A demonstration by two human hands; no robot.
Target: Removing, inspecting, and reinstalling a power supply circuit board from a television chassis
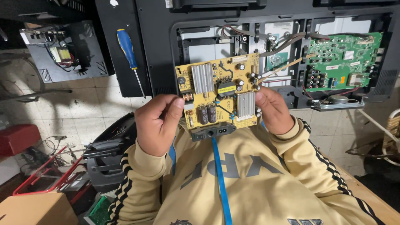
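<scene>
A yellow rectangular circuit board (219, 95) with two ribbed silver heat sinks and dark capacitors is held up over the person's chest, the left hand (157, 123) and right hand (272, 110) each closed on a side edge; a white label sits on the green circuit board (344, 61) behind
</scene>
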